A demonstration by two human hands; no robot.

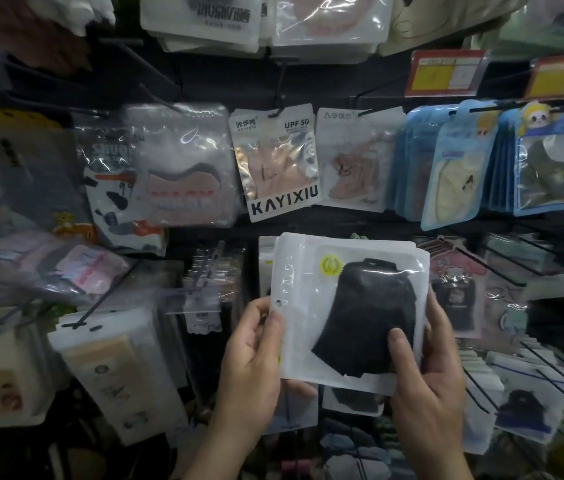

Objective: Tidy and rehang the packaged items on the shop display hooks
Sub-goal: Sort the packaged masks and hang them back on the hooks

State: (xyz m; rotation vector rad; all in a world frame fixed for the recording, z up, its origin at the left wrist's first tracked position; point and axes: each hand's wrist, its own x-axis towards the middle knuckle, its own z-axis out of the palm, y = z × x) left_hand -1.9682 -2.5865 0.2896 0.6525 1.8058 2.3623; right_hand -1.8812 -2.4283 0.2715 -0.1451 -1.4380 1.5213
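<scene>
Packet stack [311, 306] gripped by left hand [251, 358], right hand [422, 379]

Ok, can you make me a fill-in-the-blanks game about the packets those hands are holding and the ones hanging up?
1. The left hand and right hand hold a stack of packets, and the mask in the front one is ____.
2. The round sticker beside that mask is ____.
3. The hanging packet above, marked UPF 50, says ____ in big letters.

Missing words: black; yellow; KAYIXIU.
</scene>
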